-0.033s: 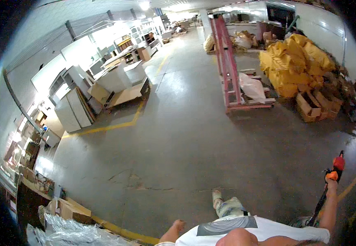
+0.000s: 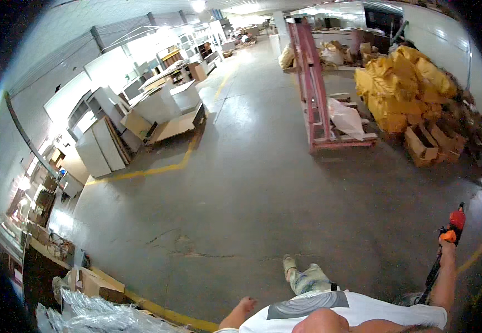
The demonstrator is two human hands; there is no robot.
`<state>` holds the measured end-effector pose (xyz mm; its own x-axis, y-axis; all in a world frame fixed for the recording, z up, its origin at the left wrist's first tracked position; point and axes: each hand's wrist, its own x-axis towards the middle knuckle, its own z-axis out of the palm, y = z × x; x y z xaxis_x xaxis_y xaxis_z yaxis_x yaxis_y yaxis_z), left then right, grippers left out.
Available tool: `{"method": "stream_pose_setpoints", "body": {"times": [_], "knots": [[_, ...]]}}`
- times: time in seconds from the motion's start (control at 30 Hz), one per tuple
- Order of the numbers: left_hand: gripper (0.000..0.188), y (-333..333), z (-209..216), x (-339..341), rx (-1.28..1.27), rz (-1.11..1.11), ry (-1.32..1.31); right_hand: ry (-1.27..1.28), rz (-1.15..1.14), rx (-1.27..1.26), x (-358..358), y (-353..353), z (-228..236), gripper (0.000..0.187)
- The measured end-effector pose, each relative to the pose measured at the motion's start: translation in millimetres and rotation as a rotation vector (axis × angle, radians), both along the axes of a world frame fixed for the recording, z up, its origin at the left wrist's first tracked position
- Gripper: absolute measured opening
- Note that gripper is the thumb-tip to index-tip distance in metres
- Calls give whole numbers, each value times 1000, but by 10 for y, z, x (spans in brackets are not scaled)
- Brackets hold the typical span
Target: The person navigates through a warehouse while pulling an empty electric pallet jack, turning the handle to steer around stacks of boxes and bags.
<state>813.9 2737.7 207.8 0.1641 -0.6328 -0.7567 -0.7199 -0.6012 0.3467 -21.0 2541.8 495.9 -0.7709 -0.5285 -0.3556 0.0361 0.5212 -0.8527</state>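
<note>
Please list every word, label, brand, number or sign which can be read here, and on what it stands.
No text can be read.
Red and black object: any marking is too small and blurred.
Cardboard boxes: any print is unreadable.
White shirt: grey picture, no readable letters.
Yellow floor lines: no text visible.

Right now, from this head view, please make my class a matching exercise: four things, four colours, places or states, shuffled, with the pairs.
Things
1. Right hand
2. Left hand
3. Bundles
4. Tall frame

Descriptions
A. Yellow, piled up behind open cardboard boxes
B. Apart from the handle, near the white shirt
C. Pinkish red, standing on the floor
D. Gripping the red, black and orange handle

Pairs: 1-D, 2-B, 3-A, 4-C.
</note>
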Motion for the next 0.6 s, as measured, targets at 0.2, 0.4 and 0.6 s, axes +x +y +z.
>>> {"method": "stream_pose_setpoints", "body": {"times": [0.2,0.4,0.6], "knots": [[40,-741,638,148,-60,90,165,122,46,127,1453,-1248,-872,20],[38,-77,795,1215,-403,831,165,141,139,290,2988,-2211,-799,24],[37,555,1041,1645,-229,1070,182,270,169,241,3349,-3138,-1234,48]]}}
